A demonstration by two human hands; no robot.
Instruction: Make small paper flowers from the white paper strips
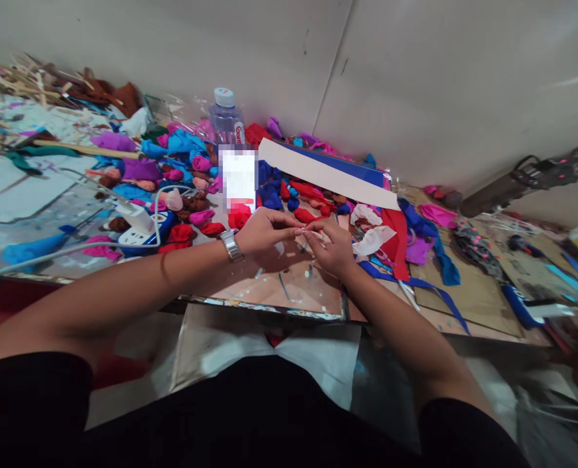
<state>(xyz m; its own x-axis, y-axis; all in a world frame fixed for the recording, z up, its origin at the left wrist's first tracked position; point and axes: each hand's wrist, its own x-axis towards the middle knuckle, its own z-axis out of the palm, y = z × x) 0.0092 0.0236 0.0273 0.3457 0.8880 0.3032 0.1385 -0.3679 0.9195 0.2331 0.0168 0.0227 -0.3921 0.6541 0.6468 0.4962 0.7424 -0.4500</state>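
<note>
Above the near part of the worktable [313,292], my left hand [264,231] and my right hand [331,247] meet at the fingertips. Both are pinched closed around something too small to name. A silver watch [231,246] is on my left wrist. Behind my hands lie several red fabric bundles [309,216] and dark blue ones [270,195]. Crumpled white pieces [374,240] sit just right of my right hand, beside a hanging red strip [400,244]. A bright, blurred-out phone-like screen [240,179] stands behind my left hand.
A clear bottle [227,120] stands at the back. A long cream strip [328,174] lies near the wall. Left are a power strip [140,234] with a white cable, green-handled pliers [25,159] and thin sticks [25,81]. A dark metal arm [508,182] reaches in from the right.
</note>
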